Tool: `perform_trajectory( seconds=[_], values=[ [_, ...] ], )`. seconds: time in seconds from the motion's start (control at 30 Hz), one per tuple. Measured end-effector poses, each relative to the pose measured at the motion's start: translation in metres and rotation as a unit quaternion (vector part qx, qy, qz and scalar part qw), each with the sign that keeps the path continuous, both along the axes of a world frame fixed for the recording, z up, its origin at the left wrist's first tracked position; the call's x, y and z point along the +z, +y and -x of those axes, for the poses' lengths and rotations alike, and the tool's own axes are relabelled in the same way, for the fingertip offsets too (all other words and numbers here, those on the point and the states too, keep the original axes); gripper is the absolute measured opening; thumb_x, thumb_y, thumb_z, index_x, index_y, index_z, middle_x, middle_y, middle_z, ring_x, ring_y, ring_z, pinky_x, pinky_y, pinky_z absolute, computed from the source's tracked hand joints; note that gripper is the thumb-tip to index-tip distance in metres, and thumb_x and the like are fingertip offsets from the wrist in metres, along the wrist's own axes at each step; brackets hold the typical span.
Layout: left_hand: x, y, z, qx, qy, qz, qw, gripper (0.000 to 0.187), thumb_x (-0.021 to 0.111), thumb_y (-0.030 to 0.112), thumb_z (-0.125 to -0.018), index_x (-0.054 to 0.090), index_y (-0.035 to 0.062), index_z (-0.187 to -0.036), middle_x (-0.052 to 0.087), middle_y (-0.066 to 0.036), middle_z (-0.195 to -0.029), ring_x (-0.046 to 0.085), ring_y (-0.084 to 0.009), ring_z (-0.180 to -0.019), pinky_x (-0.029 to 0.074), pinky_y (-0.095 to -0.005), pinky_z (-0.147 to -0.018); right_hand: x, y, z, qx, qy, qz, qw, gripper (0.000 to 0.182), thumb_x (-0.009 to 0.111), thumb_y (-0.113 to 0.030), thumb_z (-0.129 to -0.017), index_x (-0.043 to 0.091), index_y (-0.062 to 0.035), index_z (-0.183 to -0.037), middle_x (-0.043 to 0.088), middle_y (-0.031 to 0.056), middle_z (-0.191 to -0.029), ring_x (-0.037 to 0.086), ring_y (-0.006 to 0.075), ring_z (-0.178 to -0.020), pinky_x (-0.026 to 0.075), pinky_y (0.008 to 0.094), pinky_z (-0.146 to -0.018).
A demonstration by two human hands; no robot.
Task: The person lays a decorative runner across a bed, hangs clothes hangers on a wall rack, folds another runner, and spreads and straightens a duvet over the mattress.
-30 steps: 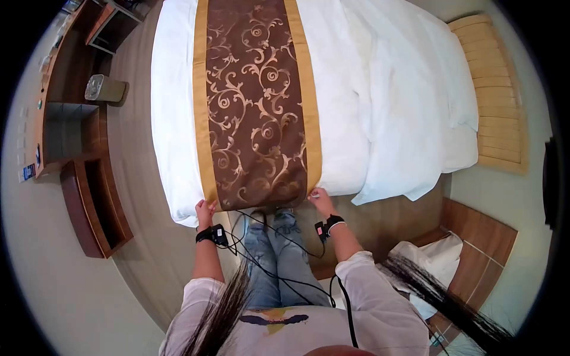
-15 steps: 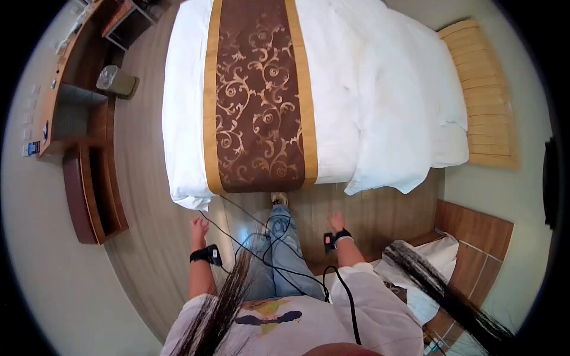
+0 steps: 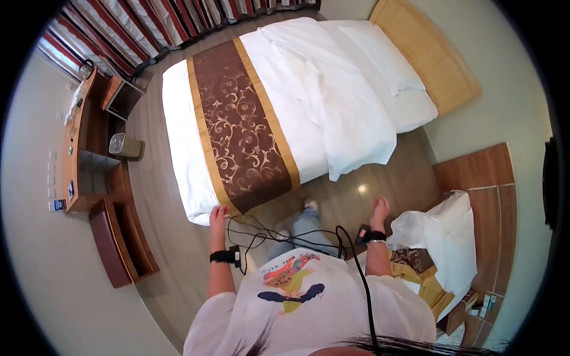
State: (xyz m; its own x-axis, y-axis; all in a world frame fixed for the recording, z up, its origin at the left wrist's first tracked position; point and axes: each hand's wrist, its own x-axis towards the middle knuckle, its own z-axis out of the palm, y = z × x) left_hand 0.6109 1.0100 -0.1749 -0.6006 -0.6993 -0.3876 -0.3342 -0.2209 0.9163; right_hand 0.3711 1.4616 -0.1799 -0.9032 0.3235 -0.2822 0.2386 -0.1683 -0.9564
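Observation:
My left hand (image 3: pixel 219 213) is at the near foot corner of the bed, overlapping the white sheet (image 3: pixel 199 202) beside the tip of the bed runner (image 3: pixel 237 124). Its fingers are loosely bent, with nothing seen in them. Out to the right, my right hand (image 3: pixel 380 209) hangs over the floor, open, between the bed and a second bed. The runner is brown with gold scrolls and yellow borders. A rumpled white duvet (image 3: pixel 338 113) covers the bed's upper part. Black cables (image 3: pixel 285 236) run between straps on my wrists.
On the right stands the second bed with white bedding (image 3: pixel 454 231) and a wooden headboard (image 3: pixel 499 237). A low luggage bench (image 3: pixel 116 243), a waste bin (image 3: pixel 126 146) and a desk (image 3: pixel 80 154) line the left wall. Striped curtains (image 3: pixel 148 26) hang at the back.
The view has turned and shifted, bringing the curtains and more of the second bed into sight. My left hand is now at the bed corner; my right hand is farther out to the right.

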Motion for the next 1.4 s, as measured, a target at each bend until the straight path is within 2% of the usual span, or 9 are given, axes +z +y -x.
perform_trajectory(
  seconds=[0.07, 0.27, 0.53, 0.8, 0.93, 1.03, 1.17, 1.23, 1.4],
  values=[
    [-0.037, 0.014, 0.032, -0.005, 0.123, -0.068, 0.99, 0.016, 0.041, 0.013, -0.081, 0.051, 0.0007, -0.083, 0.056, -0.007, -0.079, 0.053, -0.0123, -0.074, 0.04, -0.0211, -0.065, 0.013, -0.027, 0.015, 0.05, 0.029, 0.056, 0.997, 0.012, 0.046, -0.015, -0.076, 0.053, -0.0062, -0.082, 0.051, 0.0002, -0.066, 0.045, 0.0068, -0.057, 0.036, 0.0178, -0.052],
    [-0.005, 0.101, 0.13, -0.092, 0.045, -0.063, 0.993, 0.015, 0.04, 0.01, -0.081, 0.05, -0.0013, -0.08, 0.054, -0.006, -0.077, 0.052, -0.0125, -0.074, 0.041, -0.0229, -0.068, 0.068, -0.036, 0.067, 0.155, 0.046, 0.022, 0.987, 0.013, 0.043, -0.013, -0.079, 0.052, -0.0046, -0.084, 0.05, 0.0014, -0.066, 0.045, 0.0069, -0.06, 0.036, 0.0182, -0.057],
    [-0.053, 0.224, 0.219, -0.008, 0.047, -0.068, 0.997, 0.014, 0.04, 0.01, -0.08, 0.05, -0.0004, -0.079, 0.054, -0.006, -0.077, 0.052, -0.0121, -0.073, 0.042, -0.0233, -0.068, -0.017, 0.056, 0.213, 0.17, -0.047, -0.002, 0.984, 0.014, 0.043, -0.013, -0.077, 0.051, -0.0057, -0.085, 0.049, -0.0001, -0.064, 0.044, 0.0064, -0.059, 0.033, 0.0173, -0.053],
    [-0.147, 0.266, 0.323, -0.147, -0.053, -0.106, 0.982, 0.023, 0.048, 0.019, -0.076, 0.05, -0.0002, -0.089, 0.054, -0.008, -0.087, 0.051, -0.0141, -0.083, 0.04, -0.0262, -0.073, -0.095, 0.026, 0.327, 0.318, -0.184, -0.05, 0.929, 0.017, 0.043, -0.017, -0.075, 0.052, -0.007, -0.085, 0.054, 0.0025, -0.071, 0.049, 0.0093, -0.064, 0.036, 0.0209, -0.056],
    [-0.214, 0.247, 0.383, -0.016, -0.117, 0.028, 0.993, 0.048, 0.058, 0.025, -0.069, 0.04, -0.002, -0.105, 0.046, -0.016, -0.103, 0.043, -0.0249, -0.098, 0.038, -0.0331, -0.078, -0.163, -0.012, 0.337, 0.418, -0.187, -0.111, 0.882, 0.016, 0.042, -0.018, -0.075, 0.052, -0.0071, -0.082, 0.056, 0.0031, -0.075, 0.05, 0.0095, -0.067, 0.038, 0.0222, -0.056],
    [-0.259, 0.237, 0.412, -0.039, -0.108, 0.076, 0.99, 0.037, 0.058, 0.026, -0.069, 0.048, -0.0004, -0.093, 0.053, -0.013, -0.085, 0.05, -0.0221, -0.077, 0.04, -0.0311, -0.067, -0.198, -0.038, 0.318, 0.485, -0.112, -0.19, 0.846, 0.016, 0.045, -0.015, -0.074, 0.052, -0.0046, -0.085, 0.056, 0.004, -0.075, 0.051, 0.0128, -0.069, 0.039, 0.0243, -0.061],
    [-0.227, 0.242, 0.423, -0.212, -0.149, 0.051, 0.965, 0.031, 0.055, 0.026, -0.07, 0.045, -0.0019, -0.062, 0.04, -0.013, -0.051, 0.036, -0.021, -0.047, 0.032, -0.0331, -0.047, -0.221, -0.056, 0.276, 0.499, -0.072, -0.226, 0.834, 0.026, 0.051, -0.009, -0.069, 0.049, -0.0038, -0.095, 0.051, 0.0087, -0.085, 0.049, 0.0195, -0.076, 0.039, 0.027, -0.07],
    [-0.219, 0.245, 0.397, -0.211, -0.142, 0.037, 0.966, 0.031, 0.054, 0.026, -0.071, 0.045, -0.0017, -0.061, 0.041, -0.013, -0.051, 0.037, -0.0215, -0.047, 0.032, -0.0331, -0.047, -0.175, -0.067, 0.265, 0.541, 0.071, -0.32, 0.775, 0.037, 0.054, -0.008, -0.065, 0.046, -0.008, -0.102, 0.044, 0.0133, -0.092, 0.044, 0.024, -0.087, 0.037, 0.0302, -0.077],
    [-0.225, 0.226, 0.332, -0.228, -0.282, 0.045, 0.931, 0.022, 0.052, 0.023, -0.072, 0.055, 0.0008, -0.072, 0.053, -0.009, -0.061, 0.053, -0.0158, -0.064, 0.041, -0.0273, -0.058, -0.196, -0.046, 0.227, 0.622, 0.075, -0.297, 0.72, 0.048, 0.059, -0.009, -0.061, 0.042, -0.0096, -0.105, 0.037, 0.0153, -0.097, 0.039, 0.0293, -0.093, 0.034, 0.0333, -0.081]
  ],
)
